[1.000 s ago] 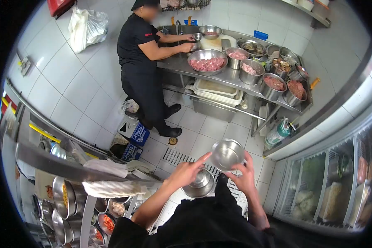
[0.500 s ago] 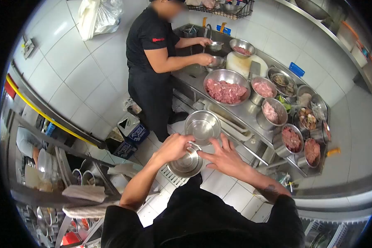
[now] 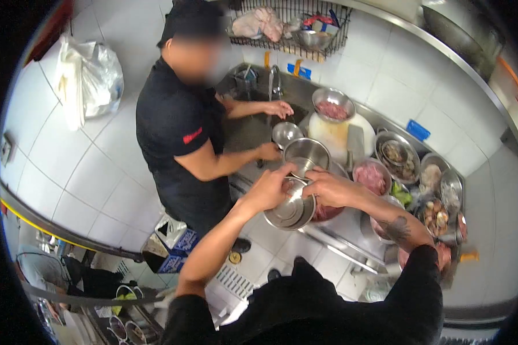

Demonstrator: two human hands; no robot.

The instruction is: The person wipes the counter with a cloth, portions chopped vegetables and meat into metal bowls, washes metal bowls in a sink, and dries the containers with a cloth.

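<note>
Two round stainless steel bowls are in front of me, one beyond the other, their rims meeting between my hands. The farther bowl (image 3: 308,150) is tilted and reaches over the counter's edge. The nearer bowl (image 3: 289,215) has its inside turned up towards me. My left hand (image 3: 269,188) is closed on the rims from the left. From the right, my right hand (image 3: 330,188) closes its fingers on the rims at the same spot. Below the bowls and my right forearm, a large bowl of raw meat (image 3: 330,211) is partly hidden.
To the left, a co-worker (image 3: 181,126) stands at the sink (image 3: 242,129) with a small metal bowl (image 3: 286,133) near a running tap (image 3: 276,83). A cleaver (image 3: 355,144) lies on a round cutting board (image 3: 334,136). Several containers of meat, including a pot (image 3: 372,176), line the counter.
My hands and both bowls have moved forward towards the sink and counter. My right fingers, spread before, now close on the rims. The co-worker's far hand has come off the small bowl.
</note>
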